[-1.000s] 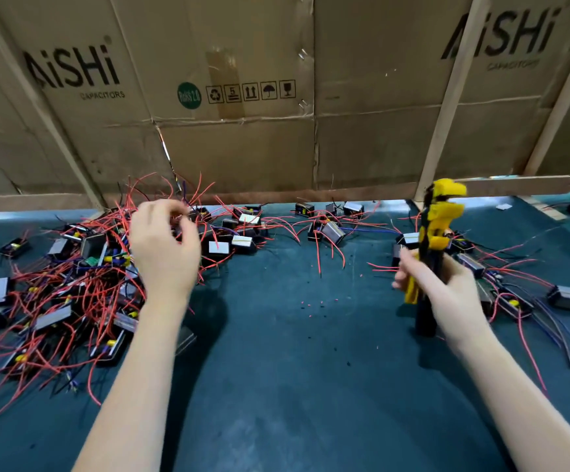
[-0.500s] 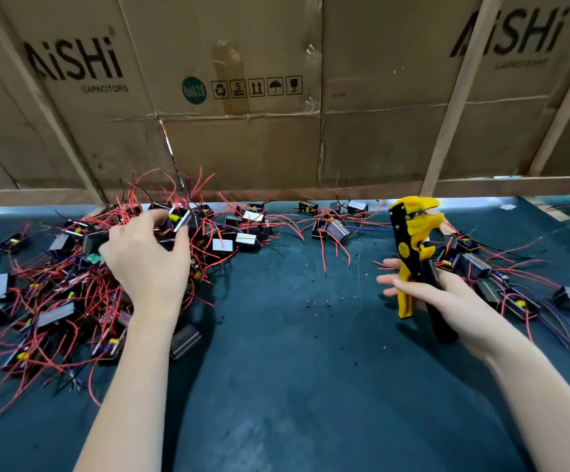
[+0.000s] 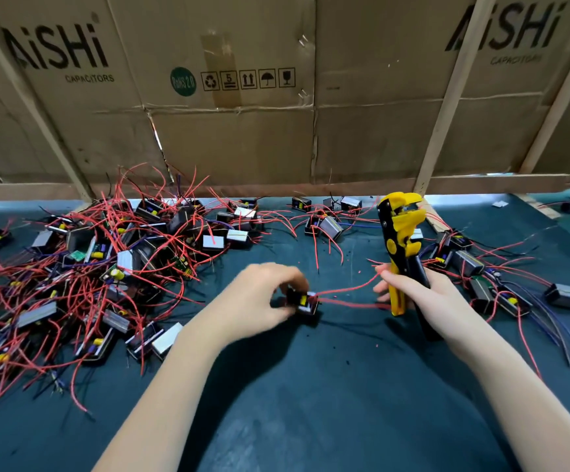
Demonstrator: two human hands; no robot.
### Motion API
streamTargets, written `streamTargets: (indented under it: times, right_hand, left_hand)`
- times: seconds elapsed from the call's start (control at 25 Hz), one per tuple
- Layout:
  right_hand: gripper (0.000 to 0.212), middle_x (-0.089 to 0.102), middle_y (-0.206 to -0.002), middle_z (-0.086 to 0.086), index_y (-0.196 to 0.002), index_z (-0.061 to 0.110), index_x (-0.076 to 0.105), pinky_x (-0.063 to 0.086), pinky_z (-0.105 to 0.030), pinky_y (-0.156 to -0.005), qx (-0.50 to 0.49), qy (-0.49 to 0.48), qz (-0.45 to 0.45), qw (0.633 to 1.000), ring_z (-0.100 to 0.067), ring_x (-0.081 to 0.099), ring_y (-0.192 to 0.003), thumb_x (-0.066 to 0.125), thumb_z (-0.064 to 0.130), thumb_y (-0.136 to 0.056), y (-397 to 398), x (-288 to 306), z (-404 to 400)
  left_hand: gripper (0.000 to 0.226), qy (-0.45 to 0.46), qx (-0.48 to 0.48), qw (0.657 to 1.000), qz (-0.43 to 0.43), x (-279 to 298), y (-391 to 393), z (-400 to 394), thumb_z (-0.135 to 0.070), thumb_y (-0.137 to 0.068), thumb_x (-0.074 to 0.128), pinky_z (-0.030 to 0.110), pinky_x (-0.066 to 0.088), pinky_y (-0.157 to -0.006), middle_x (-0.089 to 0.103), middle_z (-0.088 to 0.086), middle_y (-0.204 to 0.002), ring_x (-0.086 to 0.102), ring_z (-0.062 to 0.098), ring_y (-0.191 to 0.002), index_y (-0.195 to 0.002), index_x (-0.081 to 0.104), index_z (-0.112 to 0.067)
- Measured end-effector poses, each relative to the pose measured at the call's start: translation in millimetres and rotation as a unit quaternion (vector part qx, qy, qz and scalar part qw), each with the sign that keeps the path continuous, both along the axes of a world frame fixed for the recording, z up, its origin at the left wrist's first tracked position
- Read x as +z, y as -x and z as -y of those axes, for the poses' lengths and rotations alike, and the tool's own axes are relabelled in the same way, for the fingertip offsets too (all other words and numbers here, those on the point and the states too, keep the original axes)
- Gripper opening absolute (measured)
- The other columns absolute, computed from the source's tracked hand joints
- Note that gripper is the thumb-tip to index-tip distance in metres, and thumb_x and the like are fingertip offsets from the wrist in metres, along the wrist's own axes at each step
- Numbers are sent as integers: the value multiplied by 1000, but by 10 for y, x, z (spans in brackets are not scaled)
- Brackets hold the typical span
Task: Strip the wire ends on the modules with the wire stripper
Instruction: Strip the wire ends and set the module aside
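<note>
Module drawn out of the heap to mid-worktop, wires led toward the stripper.

Left hand (image 3: 259,298), a second ago reaching into the tangled heap of modules (image 3: 83,277) at left, now over the bare middle of the worktop (image 3: 294,403), fingers (image 3: 285,311) curled round a single module (image 3: 305,301). Two red wires (image 3: 348,294) running rightward from it, upper end at the right hand's fingertips. Right hand (image 3: 423,294) wrapped round the handles of the yellow-and-black wire stripper (image 3: 401,240), held upright, head apart from the wires; tool brought inward from the right since then. Judged as set-up: no wire yet between the blades. Open room in front of both hands; heap close on the left, scattered modules (image 3: 474,267) near on the right, cardboard wall (image 3: 242,131) behind.
</note>
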State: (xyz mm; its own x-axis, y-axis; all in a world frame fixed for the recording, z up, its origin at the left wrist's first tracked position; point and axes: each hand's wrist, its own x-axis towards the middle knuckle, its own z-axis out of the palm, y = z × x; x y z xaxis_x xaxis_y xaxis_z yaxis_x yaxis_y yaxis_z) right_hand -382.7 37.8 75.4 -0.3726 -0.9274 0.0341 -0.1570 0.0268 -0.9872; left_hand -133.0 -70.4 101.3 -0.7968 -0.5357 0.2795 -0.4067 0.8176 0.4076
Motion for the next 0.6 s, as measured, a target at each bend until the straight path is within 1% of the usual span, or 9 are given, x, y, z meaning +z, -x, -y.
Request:
streamTargets:
  times: [0.08,0.2,0.24,0.32,0.36,0.4,0.44,0.52,0.6]
  right_hand:
    - [25,74,-91,-6,-101,15,70,54,-39,-83,-3,-4,-4,1000,-21,72,-83,66,36,-87,8,-9,7]
    - [25,74,-90,-8,-101,13,69,54,-36,-80,-11,0,-1,1000,-22,72,-82,66,35,-89,7,-6,12]
    - [25,74,-90,-9,-101,13,69,53,-35,-78,-13,1,1,1000,-22,72,-81,66,34,-89,9,-6,13]
    - [25,74,-91,-10,-101,12,69,53,-34,-76,-17,0,6,1000,-23,72,-81,66,34,-89,16,-10,17]
    - [25,74,-91,-11,-101,12,69,53,-34,-75,-19,0,9,1000,-23,73,-81,66,33,-89,18,-10,17]
    - [24,74,-91,-11,-101,12,69,52,-33,-74,-20,0,10,1000,-23,73,-81,66,33,-89,19,-10,19]
    - [24,74,-91,-11,-101,12,69,52,-33,-73,-21,0,11,1000,-23,73,-81,66,33,-89,19,-13,20]
    - [24,74,-90,-11,-101,12,69,52,-32,-73,-22,2,11,1000,-23,73,-81,66,33,-89,18,-25,31]
    - [23,74,-90,-11,-100,13,69,52,-32,-73,-21,2,10,1000,-23,73,-80,66,32,-89,21,-30,30]
  left_hand:
    - [39,-17,12,998,63,-67,9,3,-7,-80,66,30,40,-97,66,-5,-112,54,13,-106,-118,65,-19]
    - [42,-27,25,999,20,-44,14,-4,-8,-81,64,23,36,-98,62,-7,-114,49,10,-107,-121,62,-20]
    - [35,-10,35,999,-21,-23,15,-14,-9,-81,65,25,39,-94,63,-7,-105,50,10,-99,-114,65,-20]
    - [4,34,102,990,-93,20,27,-40,-23,-83,66,35,48,-78,62,-6,-75,51,9,-74,-86,68,-20]
    - [24,47,159,981,-101,39,34,-46,-35,-86,63,36,50,-69,58,-3,-60,52,12,-63,-70,65,-18]
    - [47,32,206,976,-62,35,18,-26,-48,-89,56,35,51,-64,55,1,-50,53,15,-55,-60,63,-12]
    - [62,-24,242,970,5,51,-2,-26,-58,-91,48,32,52,-65,56,1,-44,56,15,-49,-54,64,-10]
    - [76,-141,292,939,118,30,-36,-8,-69,-92,37,29,54,-72,60,-2,-41,56,8,-40,-47,68,-16]
    - [74,-172,348,917,96,-19,-43,33,-73,-87,43,27,52,-68,62,-4,-42,58,7,-45,-46,69,-18]
